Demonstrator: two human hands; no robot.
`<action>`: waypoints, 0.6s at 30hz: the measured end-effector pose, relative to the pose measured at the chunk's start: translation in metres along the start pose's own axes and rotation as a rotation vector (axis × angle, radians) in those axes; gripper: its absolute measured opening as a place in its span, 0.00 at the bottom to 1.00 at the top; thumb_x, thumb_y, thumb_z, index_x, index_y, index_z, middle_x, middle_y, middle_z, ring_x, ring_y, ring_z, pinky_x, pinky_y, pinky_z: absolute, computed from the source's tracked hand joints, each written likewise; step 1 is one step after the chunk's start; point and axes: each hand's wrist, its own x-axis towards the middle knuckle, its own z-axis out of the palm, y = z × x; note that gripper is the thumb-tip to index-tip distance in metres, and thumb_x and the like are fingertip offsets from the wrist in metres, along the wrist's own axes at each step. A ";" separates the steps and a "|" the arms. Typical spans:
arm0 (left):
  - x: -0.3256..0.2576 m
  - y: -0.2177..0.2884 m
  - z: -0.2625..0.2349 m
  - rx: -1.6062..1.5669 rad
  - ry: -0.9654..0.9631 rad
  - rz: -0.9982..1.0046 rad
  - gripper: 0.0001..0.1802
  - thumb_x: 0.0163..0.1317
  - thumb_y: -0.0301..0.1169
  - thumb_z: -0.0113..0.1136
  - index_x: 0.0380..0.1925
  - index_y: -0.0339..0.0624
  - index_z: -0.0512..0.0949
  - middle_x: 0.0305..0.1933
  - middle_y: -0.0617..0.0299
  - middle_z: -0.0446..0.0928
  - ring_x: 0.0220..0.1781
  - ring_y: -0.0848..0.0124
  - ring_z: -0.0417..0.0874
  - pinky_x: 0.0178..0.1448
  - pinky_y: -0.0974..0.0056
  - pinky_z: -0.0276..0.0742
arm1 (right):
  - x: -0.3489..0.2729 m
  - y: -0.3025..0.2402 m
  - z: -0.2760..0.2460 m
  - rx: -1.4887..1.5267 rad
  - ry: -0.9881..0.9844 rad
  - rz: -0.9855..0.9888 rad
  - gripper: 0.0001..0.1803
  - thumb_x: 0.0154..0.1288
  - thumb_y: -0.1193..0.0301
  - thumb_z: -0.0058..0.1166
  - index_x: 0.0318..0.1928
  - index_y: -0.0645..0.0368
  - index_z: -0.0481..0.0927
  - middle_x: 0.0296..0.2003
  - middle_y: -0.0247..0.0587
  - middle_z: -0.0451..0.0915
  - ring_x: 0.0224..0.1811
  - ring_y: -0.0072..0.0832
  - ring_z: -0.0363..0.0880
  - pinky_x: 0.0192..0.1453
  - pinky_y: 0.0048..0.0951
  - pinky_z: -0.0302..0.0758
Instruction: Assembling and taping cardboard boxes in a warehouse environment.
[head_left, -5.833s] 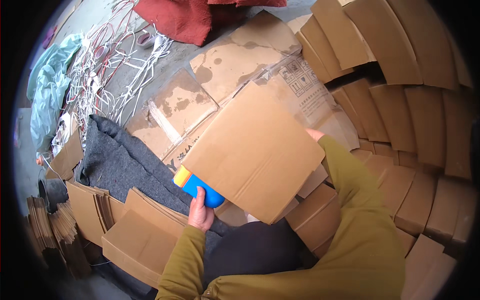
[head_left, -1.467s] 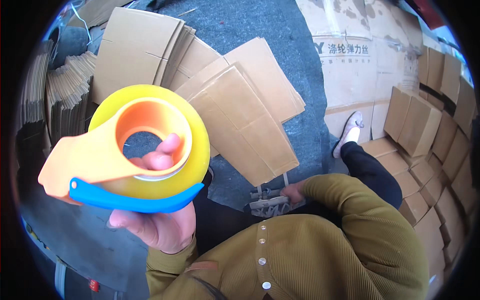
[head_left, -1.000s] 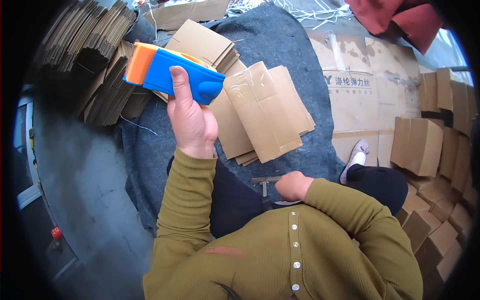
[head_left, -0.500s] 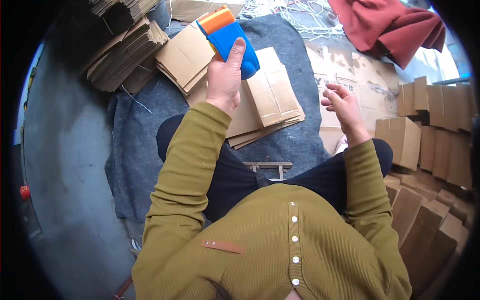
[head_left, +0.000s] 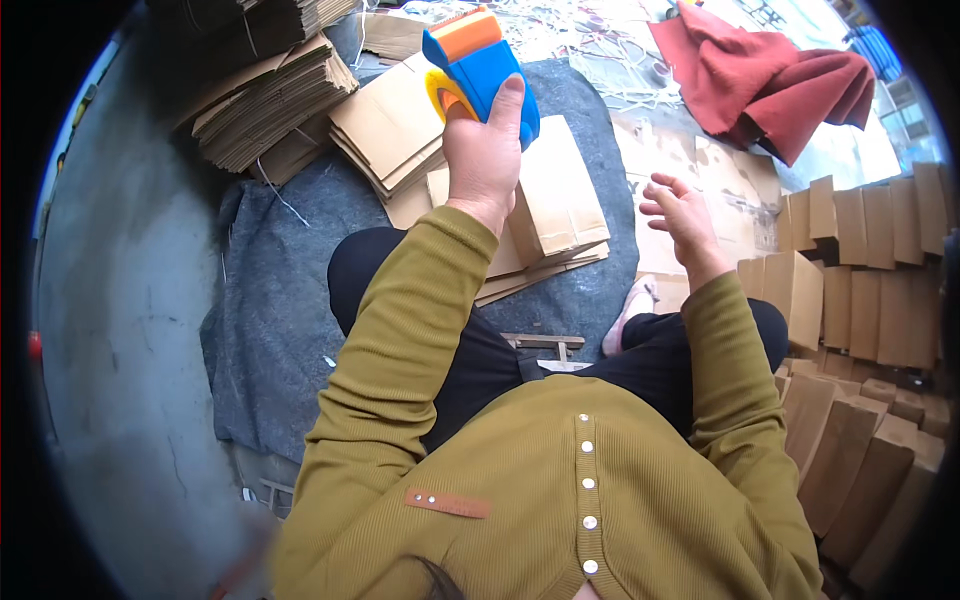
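Raised in my left hand (head_left: 480,158) is a blue and orange tape dispenser (head_left: 486,78) with a yellow ring at its side; my thumb presses along its blue body. Below and beyond it, a folded cardboard box (head_left: 562,195) lies on flat cardboard sheets. Part of that stack is hidden behind my left hand and wrist. My right hand (head_left: 686,222) hovers right of the box, touching nothing, with its fingers loosely bent and apart.
A dark blue cloth (head_left: 275,300) covers the floor under a cardboard stack (head_left: 385,120). Tied cardboard bundles (head_left: 270,105) rise at far left. Made-up boxes (head_left: 870,310) stand in rows at right. A red cloth (head_left: 760,85) and white strings (head_left: 610,60) lie at the back.
My left hand has moved slightly right and away with the tape dispenser, turning it so the yellow ring shows. My right hand stays about where it was. The view has shifted slightly.
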 end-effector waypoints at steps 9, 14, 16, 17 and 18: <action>-0.003 -0.126 -0.068 0.178 0.647 -0.325 0.36 0.63 0.37 0.68 0.64 0.32 0.62 0.60 0.53 0.73 0.58 0.64 0.76 0.63 0.61 0.70 | 0.053 0.132 0.036 0.188 0.219 0.687 0.38 0.66 0.47 0.56 0.70 0.52 0.64 0.66 0.48 0.64 0.59 0.47 0.70 0.49 0.54 0.76; -0.019 -0.216 -0.093 0.396 0.772 -0.397 0.37 0.59 0.57 0.65 0.50 0.32 0.71 0.53 0.45 0.80 0.62 0.48 0.76 0.77 0.47 0.47 | 0.052 0.113 0.057 -0.742 0.251 -0.352 0.39 0.61 0.52 0.61 0.67 0.62 0.67 0.66 0.57 0.66 0.68 0.52 0.62 0.72 0.47 0.59; -0.021 -0.224 -0.087 0.424 0.766 -0.426 0.37 0.59 0.58 0.64 0.51 0.34 0.71 0.54 0.48 0.80 0.65 0.48 0.74 0.78 0.44 0.37 | 0.029 0.087 0.078 -0.914 0.209 -0.542 0.41 0.60 0.50 0.62 0.68 0.61 0.66 0.68 0.58 0.62 0.70 0.53 0.59 0.74 0.47 0.55; -0.022 -0.220 -0.075 0.436 0.706 -0.454 0.36 0.59 0.58 0.64 0.49 0.34 0.71 0.53 0.47 0.80 0.63 0.47 0.75 0.78 0.44 0.39 | 0.024 0.083 0.082 -0.991 0.196 -0.519 0.45 0.59 0.48 0.62 0.69 0.61 0.64 0.70 0.59 0.58 0.71 0.53 0.58 0.74 0.51 0.54; -0.021 -0.223 -0.077 0.446 0.711 -0.436 0.36 0.59 0.58 0.64 0.48 0.35 0.71 0.52 0.47 0.80 0.62 0.46 0.75 0.78 0.42 0.40 | 0.020 0.077 0.098 -1.015 0.186 -0.455 0.48 0.58 0.46 0.62 0.70 0.61 0.62 0.71 0.59 0.57 0.71 0.54 0.56 0.74 0.53 0.53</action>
